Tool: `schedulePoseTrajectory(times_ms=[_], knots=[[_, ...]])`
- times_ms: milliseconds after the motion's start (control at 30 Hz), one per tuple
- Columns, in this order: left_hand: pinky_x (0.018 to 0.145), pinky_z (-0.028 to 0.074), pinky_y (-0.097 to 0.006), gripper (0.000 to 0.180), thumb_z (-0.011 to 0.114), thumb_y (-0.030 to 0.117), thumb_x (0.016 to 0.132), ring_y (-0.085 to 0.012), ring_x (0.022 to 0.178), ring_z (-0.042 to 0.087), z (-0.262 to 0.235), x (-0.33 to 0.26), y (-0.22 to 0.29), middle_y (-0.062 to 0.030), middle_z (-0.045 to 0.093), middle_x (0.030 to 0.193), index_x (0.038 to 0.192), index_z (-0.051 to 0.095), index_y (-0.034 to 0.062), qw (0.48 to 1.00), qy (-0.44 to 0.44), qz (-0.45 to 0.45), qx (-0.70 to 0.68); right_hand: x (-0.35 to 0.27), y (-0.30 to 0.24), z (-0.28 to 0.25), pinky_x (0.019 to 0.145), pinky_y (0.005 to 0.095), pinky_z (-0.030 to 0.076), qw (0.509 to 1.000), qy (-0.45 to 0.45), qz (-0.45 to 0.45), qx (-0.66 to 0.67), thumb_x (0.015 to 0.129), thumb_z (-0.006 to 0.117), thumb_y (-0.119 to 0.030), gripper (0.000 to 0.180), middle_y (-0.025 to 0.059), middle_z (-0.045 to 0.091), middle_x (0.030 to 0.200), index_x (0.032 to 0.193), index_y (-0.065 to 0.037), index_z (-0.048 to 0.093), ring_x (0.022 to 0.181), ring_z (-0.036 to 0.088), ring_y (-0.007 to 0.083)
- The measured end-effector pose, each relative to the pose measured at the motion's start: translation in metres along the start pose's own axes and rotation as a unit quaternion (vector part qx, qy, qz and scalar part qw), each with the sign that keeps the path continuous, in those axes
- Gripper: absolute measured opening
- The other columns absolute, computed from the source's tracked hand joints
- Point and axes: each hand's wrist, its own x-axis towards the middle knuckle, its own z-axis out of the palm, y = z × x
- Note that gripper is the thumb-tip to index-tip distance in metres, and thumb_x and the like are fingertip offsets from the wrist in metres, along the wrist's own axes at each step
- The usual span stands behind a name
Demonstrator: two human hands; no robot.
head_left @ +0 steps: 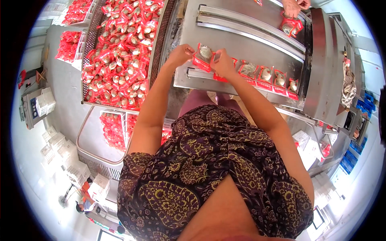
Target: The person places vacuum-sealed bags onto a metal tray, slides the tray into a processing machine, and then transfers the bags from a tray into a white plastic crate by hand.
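Observation:
At the near left of the steel machine table (pixel 241 44), a clear-and-red plastic packet (pixel 204 53) with a pale, lumpy, roundish item inside lies tilted between my hands. My right hand (pixel 223 63) has its fingers closed on the packet's right edge. Just off its left edge is my left hand (pixel 181 54), fingers curled, with a gap between thumb and forefinger. Similar packets, including one packet (pixel 265 74), lie in a row to the right, their red ends along a metal bar (pixel 195 73). My right hand partly hides another packet under it.
Left of me stands a large perforated metal tray (pixel 157 52) heaped with red packets. White crates (pixel 80 50) of packets stand beyond it. Across the table, another person's hands (pixel 292 7) handle a packet (pixel 290 27). A raised steel machine cover (pixel 319 60) borders the right side.

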Motion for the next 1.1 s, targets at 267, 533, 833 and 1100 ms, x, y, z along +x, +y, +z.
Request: schedulePoseTrajectory(times_ms=[267,533,833,1100], knots=[[0.063,0.049,-0.027,0.027,0.071,0.001,0.075,-0.0137,0.071,0.063,-0.004,-0.002,0.008,-0.0089,0.067,0.078,0.101,0.062,-0.0035,0.999,-0.029,-0.023,-0.021,-0.011,-0.034,-0.006,0.072,0.0559,0.047,0.986,0.075,-0.088,-0.116,0.083,0.05,-0.001,0.036,0.0337,0.062,0.085,0.117,0.007,0.039,0.081,0.062,0.0494],[0.062,0.05,-0.028,0.026,0.07,0.002,0.077,-0.0135,0.068,0.062,0.0,0.002,-0.001,-0.008,0.067,0.077,0.102,0.063,-0.0007,0.998,-0.029,-0.046,-0.001,-0.011,-0.034,-0.011,0.075,0.0565,0.047,0.985,0.028,-0.073,-0.155,0.085,0.045,0.002,0.039,0.0362,0.061,0.089,0.122,0.007,0.036,0.086,0.061,0.0504],[0.065,0.05,-0.029,0.017,0.072,0.005,0.076,-0.0129,0.073,0.064,0.003,-0.008,0.003,-0.0071,0.069,0.078,0.091,0.067,-0.001,0.985,0.001,0.006,0.172,-0.016,-0.036,-0.014,0.076,0.0556,0.046,0.979,0.038,-0.117,-0.162,0.083,0.051,-0.001,0.033,0.0333,0.062,0.088,0.115,0.003,0.042,0.087,0.061,0.0495],[0.068,0.05,-0.031,0.021,0.072,0.02,0.082,-0.0164,0.076,0.065,-0.002,-0.028,0.008,-0.0098,0.07,0.083,0.092,0.069,0.0012,0.983,-0.023,-0.009,0.181,-0.053,-0.03,0.001,0.072,0.0436,0.053,0.914,-0.041,-0.324,-0.243,0.075,0.069,-0.021,0.028,0.0092,0.059,0.097,0.096,-0.006,0.058,0.099,0.059,0.0304]])
